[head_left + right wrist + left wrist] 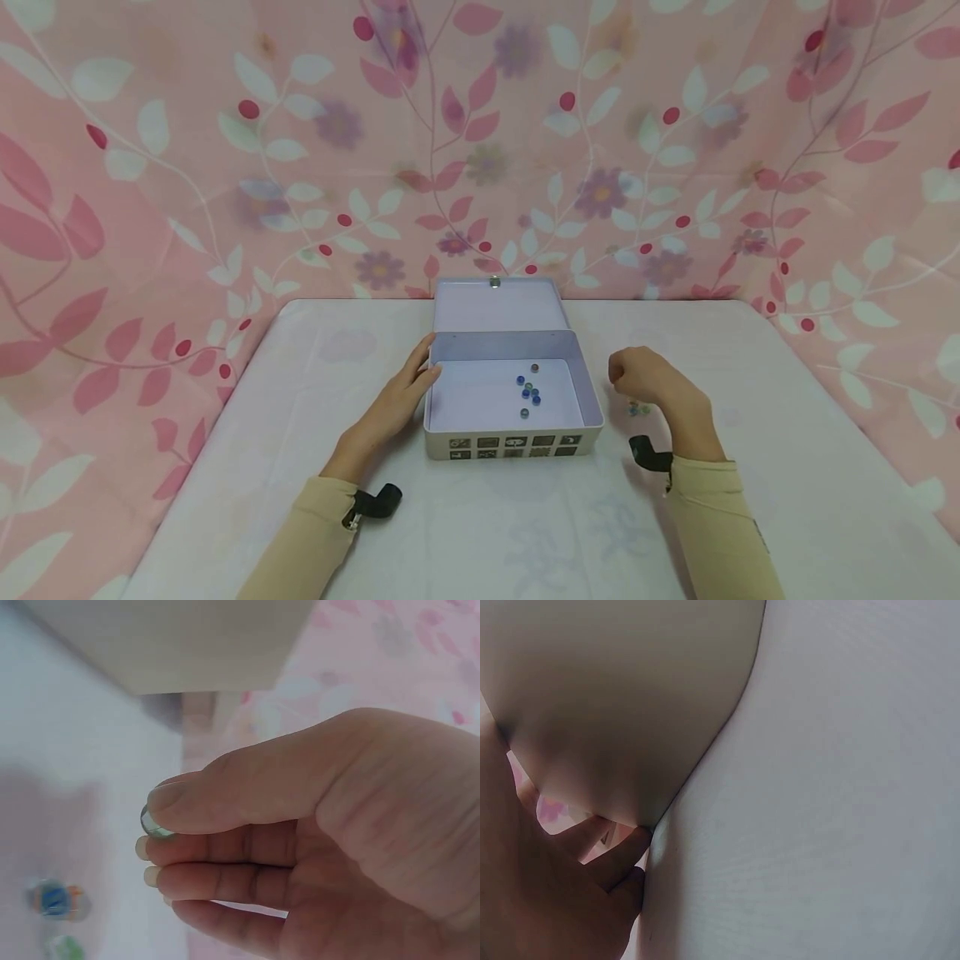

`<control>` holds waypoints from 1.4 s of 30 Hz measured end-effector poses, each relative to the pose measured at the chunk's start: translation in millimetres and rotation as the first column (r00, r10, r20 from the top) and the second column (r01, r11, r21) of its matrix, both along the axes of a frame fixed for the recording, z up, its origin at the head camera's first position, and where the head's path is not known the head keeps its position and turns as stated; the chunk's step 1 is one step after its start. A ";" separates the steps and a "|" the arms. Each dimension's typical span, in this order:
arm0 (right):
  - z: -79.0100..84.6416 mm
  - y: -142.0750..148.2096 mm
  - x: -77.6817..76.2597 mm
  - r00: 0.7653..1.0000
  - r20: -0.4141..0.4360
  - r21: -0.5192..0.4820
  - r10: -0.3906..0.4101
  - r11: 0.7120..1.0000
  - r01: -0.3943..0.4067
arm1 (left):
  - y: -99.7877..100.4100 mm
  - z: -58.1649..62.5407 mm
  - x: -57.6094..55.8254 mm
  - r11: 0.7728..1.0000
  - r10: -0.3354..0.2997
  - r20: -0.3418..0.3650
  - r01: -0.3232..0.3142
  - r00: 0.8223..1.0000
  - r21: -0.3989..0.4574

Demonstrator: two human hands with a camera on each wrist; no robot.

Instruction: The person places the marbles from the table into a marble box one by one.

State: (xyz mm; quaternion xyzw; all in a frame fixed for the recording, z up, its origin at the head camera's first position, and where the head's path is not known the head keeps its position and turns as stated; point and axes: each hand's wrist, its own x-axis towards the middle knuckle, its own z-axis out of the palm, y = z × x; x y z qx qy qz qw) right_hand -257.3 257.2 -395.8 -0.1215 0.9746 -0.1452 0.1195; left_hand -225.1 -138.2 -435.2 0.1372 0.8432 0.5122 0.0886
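Observation:
A pale rectangular box (513, 444) with small dark pictures on its front stands on the table, its lid (501, 305) raised at the back. Several marbles (536, 400), blue and greenish, lie on its floor toward the right. My left hand (390, 408) holds the box's left side, thumb at the rim and fingers along the outer wall (622, 697). To the right of the box, my right hand (651, 382) pinches a clear greenish glass marble (154, 825) between thumb and forefinger. Below that hand, several loose marbles (54, 900) lie on the table, partly hidden in the head view.
A white cloth (480, 533) covers the table. Behind it hangs a pink floral curtain (480, 150). The lid has a small metal clasp (495, 282). Dark wrist cameras (378, 502) stick out from both sleeves.

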 end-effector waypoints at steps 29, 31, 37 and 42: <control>21.7 -42.3 15.8 0.961 -0.269 -0.131 0.062 0.986 -0.100 | -0.5 -0.5 0.2 1.000 0.007 -0.007 -0.007 1.000 -0.004; 20.8 -46.7 16.7 0.960 -0.268 -0.133 0.077 0.984 -0.116 | -0.4 -0.4 0.0 1.000 0.008 -0.007 -0.008 1.000 -0.006; 18.0 -56.0 18.3 0.946 -0.302 -0.103 0.117 0.983 -0.155 | 0.8 0.4 0.2 1.000 0.008 -0.013 -0.008 1.000 -0.001; 13.8 -61.8 17.9 0.937 -0.316 -0.084 0.147 0.980 -0.182 | 1.2 0.3 0.3 1.000 0.011 -0.015 -0.011 1.000 0.000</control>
